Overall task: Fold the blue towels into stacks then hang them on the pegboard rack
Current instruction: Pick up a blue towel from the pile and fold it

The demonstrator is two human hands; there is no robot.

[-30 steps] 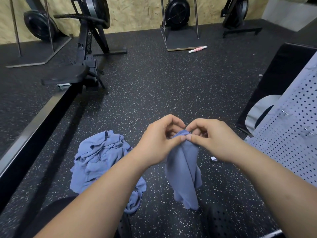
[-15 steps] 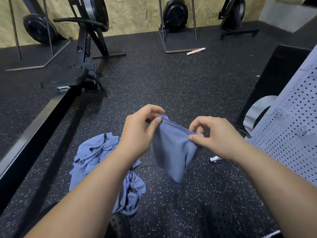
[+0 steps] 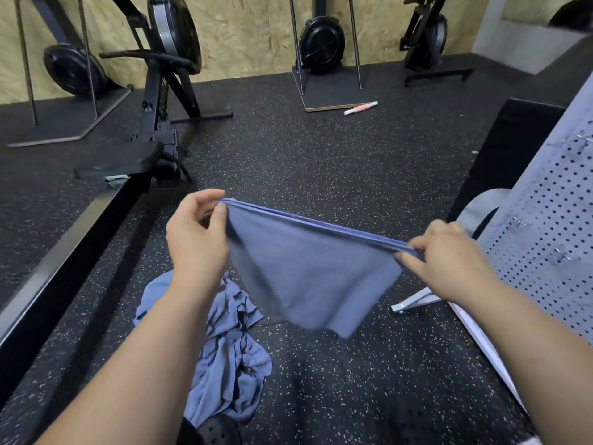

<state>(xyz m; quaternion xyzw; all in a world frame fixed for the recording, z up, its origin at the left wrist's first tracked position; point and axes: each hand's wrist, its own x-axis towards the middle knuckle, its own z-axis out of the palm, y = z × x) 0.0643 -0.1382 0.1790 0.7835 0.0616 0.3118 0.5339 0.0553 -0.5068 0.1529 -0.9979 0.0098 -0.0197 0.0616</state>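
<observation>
left hand [image 3: 195, 239] and right hand [image 3: 446, 261] each pinch a top corner of the doubled blue cloth towel [image 3: 308, 274], held taut; lettering on the black rowing machine [image 3: 160, 94] illegible.

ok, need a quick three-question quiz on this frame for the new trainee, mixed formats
1. True or false: the left hand and the right hand each pinch a top corner of the held towel, which is stretched between them.
2. Where is the crumpled towel pile? A) on the floor, under the left forearm B) in a basket C) on a table
3. Fill in: the pegboard rack stands on the person's ____ side.
Key: 1 true; 2 A; 3 right.
</observation>
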